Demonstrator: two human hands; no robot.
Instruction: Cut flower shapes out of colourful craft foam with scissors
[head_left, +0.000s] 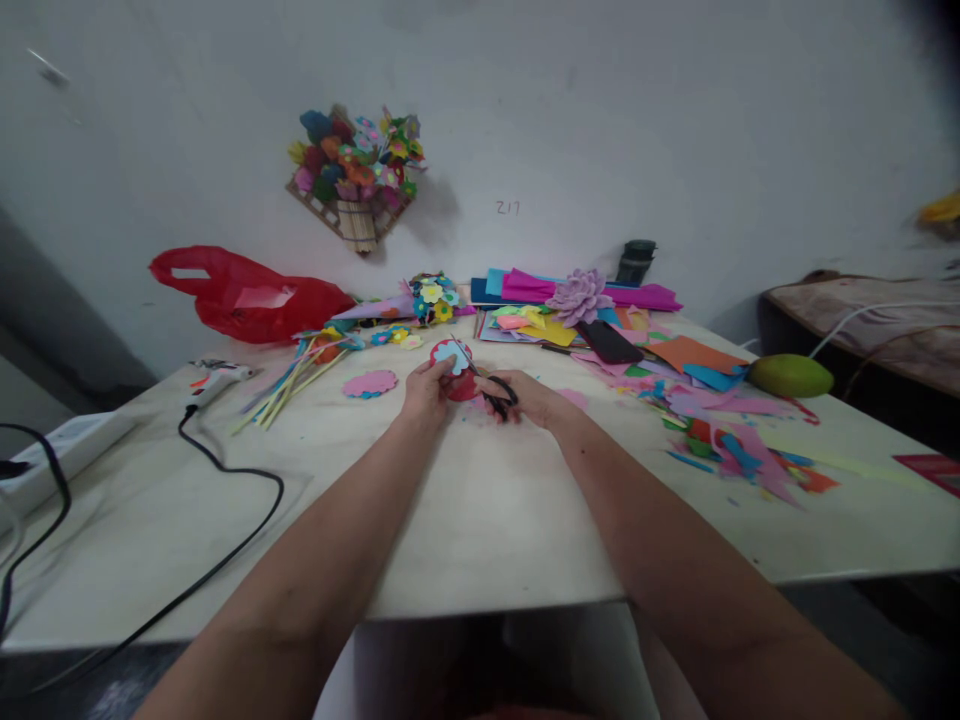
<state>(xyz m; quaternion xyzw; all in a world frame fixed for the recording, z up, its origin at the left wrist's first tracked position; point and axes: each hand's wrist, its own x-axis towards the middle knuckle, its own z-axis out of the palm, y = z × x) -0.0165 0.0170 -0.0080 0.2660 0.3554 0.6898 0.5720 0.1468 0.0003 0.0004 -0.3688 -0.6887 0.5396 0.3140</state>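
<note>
In the middle of the table, my left hand (426, 391) pinches a red piece of craft sheet with a light blue flower shape (450, 357) on top of it. My right hand (525, 399) is closed round the black handles of a pair of scissors (504, 393). The scissor blades point up and left, against the edge of the red piece. Part of the red sheet hangs below the blades. Left of my hands lies a pink scalloped cutout (370, 383) with a bit of blue under its edge.
A hot glue gun (217, 383) with a black cord lies at left, near a white power strip (75, 445). Behind are a red plastic bag (262, 300), thin coloured sticks (289, 385) and stacked sheets (525, 300). Scraps (742, 440) and a green fruit (791, 375) lie at right.
</note>
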